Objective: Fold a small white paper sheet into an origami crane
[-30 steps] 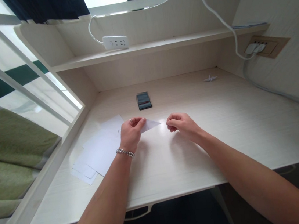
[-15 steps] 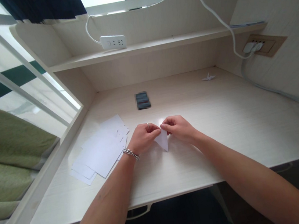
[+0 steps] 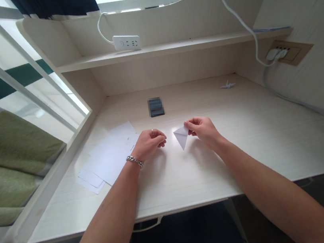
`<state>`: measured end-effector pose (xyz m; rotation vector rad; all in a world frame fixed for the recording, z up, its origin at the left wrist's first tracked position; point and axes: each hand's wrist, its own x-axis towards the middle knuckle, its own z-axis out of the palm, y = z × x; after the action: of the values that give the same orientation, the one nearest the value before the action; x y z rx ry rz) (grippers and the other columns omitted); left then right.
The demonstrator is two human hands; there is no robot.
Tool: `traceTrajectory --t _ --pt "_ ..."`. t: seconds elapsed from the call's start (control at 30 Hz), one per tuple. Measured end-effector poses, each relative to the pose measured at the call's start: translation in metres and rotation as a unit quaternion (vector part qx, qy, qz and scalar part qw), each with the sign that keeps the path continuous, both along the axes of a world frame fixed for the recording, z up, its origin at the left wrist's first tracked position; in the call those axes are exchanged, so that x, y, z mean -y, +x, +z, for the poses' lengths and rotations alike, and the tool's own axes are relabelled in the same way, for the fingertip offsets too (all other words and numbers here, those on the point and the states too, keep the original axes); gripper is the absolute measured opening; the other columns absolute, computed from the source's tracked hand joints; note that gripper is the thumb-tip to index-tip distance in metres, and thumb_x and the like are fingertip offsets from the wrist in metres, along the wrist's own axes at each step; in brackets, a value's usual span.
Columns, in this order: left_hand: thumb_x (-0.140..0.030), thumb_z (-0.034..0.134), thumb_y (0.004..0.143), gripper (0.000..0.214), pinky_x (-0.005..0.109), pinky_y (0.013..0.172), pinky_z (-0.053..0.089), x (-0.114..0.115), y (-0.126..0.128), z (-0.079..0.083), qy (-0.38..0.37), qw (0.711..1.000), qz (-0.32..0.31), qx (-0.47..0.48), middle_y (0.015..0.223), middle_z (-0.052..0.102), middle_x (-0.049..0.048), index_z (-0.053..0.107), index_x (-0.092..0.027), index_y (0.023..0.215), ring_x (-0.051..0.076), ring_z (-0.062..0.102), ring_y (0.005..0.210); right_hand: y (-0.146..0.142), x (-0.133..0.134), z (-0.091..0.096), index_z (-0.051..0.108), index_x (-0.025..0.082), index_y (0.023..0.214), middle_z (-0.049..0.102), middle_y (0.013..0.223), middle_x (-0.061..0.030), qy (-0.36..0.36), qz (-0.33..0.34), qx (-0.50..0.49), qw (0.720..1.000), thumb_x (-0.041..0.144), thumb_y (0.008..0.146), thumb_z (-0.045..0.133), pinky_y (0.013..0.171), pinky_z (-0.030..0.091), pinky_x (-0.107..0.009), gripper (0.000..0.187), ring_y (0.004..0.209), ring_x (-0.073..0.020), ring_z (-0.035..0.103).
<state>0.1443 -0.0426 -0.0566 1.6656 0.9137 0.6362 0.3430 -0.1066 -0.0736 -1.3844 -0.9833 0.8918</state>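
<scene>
Right grip (image 3: 202, 130) pinches the folded paper (image 3: 181, 138) by its corner; left grip (image 3: 150, 141), curled empty just beside, could steady the tip.

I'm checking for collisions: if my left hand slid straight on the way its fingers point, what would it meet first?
Probably the small white folded paper triangle pinched in the right hand. The left hand has its curled fingers facing it, though depth is unclear.

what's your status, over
Right hand pinching folded paper triangle. Left hand curled, empty. Loose sheets beside it, apart from the triangle.
</scene>
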Motion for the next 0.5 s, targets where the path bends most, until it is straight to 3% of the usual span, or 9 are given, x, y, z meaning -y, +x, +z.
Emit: traceTrajectory --t 0.17,0.37,0.5 --pt "-0.039 0.071 0.071 0.028 0.028 0.062 0.047 0.003 0.010 -0.008 -0.032 0.997 0.006 0.070 0.067 0.065 0.0053 0.067 -0.013 0.077 0.014 0.060 0.063 -0.009 0.000 -0.004 0.066 0.014 0.077 0.062 0.060 -0.0026 0.034 0.000 0.026 0.999 0.045 0.074 0.067 0.055 0.040 -0.026 0.031 0.056 -0.0134 0.054" --pt "-0.039 0.066 0.074 0.025 0.026 0.059 0.042 -0.001 0.012 -0.017 0.040 0.993 0.084 0.067 0.068 0.063 0.0029 0.065 -0.014 0.076 0.013 0.055 0.061 -0.017 0.007 0.000 0.068 0.015 0.078 0.067 0.067 -0.0042 -0.002 0.081 0.100 0.992 0.038 0.076 0.063 0.060 0.042 -0.026 0.024 0.064 -0.0151 0.060" --pt "-0.038 0.063 0.076 0.023 0.027 0.064 0.043 0.001 0.008 -0.016 0.131 0.991 0.032 0.000 0.074 0.067 0.0039 0.068 -0.016 0.076 0.015 0.058 0.068 -0.024 0.007 0.006 0.068 0.017 0.075 0.068 0.073 -0.0029 -0.008 0.110 0.223 0.969 0.030 0.076 0.058 0.063 0.041 -0.025 0.017 0.068 -0.0145 0.059"
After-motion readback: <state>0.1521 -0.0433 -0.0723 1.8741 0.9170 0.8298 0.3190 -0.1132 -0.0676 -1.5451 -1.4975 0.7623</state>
